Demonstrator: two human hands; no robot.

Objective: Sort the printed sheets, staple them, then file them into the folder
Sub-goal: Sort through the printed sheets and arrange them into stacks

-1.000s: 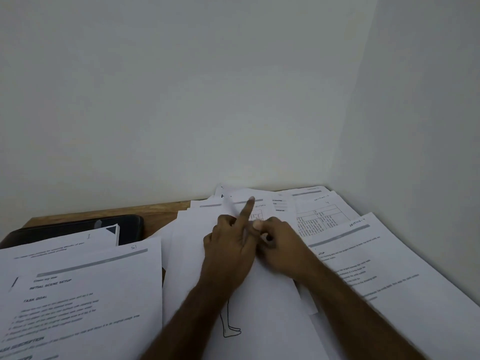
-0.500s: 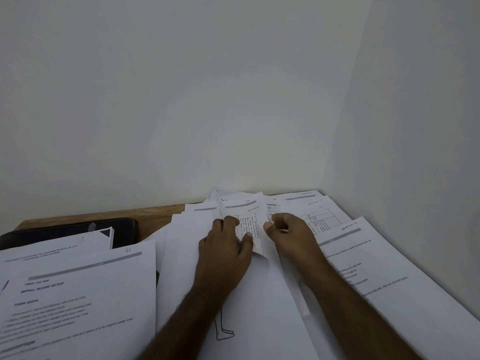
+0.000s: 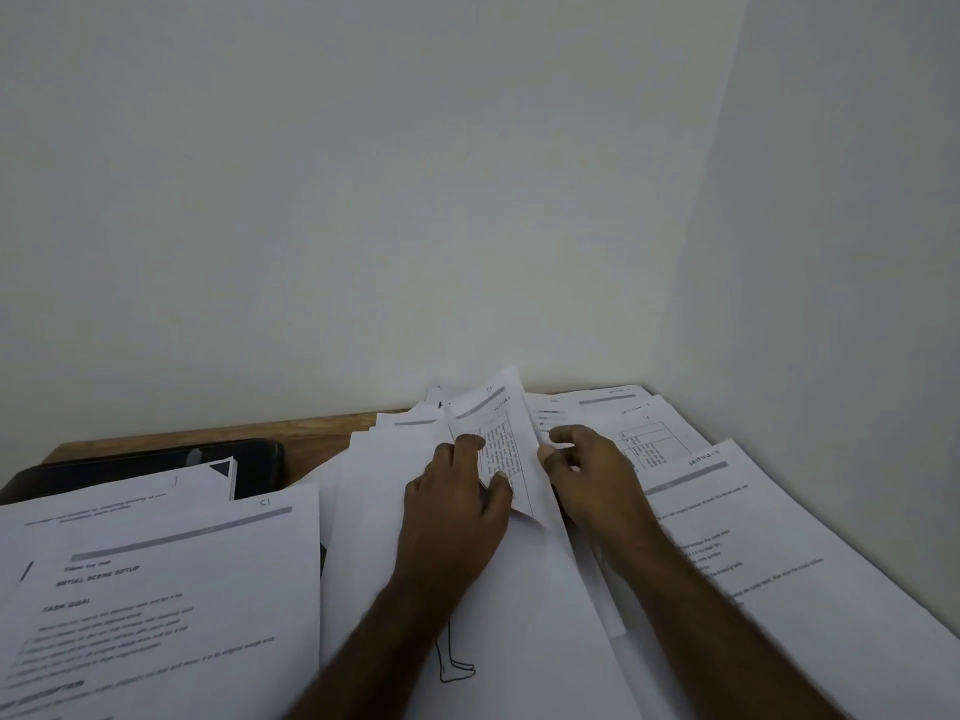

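Observation:
Printed sheets cover most of the wooden desk. At the far middle a sheet with a printed table [image 3: 501, 439] is lifted and bent upward. My left hand [image 3: 457, 506] grips its left edge, thumb on the printed face. My right hand [image 3: 592, 475] pinches its right edge. Under my forearms lies a white sheet with a line drawing of legs [image 3: 519, 641]. A text sheet marked S1 [image 3: 171, 589] lies at the near left. More text and table sheets [image 3: 727, 522] fan out on the right. A dark folder [image 3: 156, 459] lies at the far left, partly under paper.
Bare wooden desk [image 3: 322, 431] shows only in a strip at the back. White walls close in behind and on the right, meeting in a corner past the sheets. A thin stack of papers [image 3: 156, 491] rests on the dark folder.
My left index finger no longer points; the hand has closed on the table sheet. Both hands have raised that sheet off the pile, and it now bends upward.

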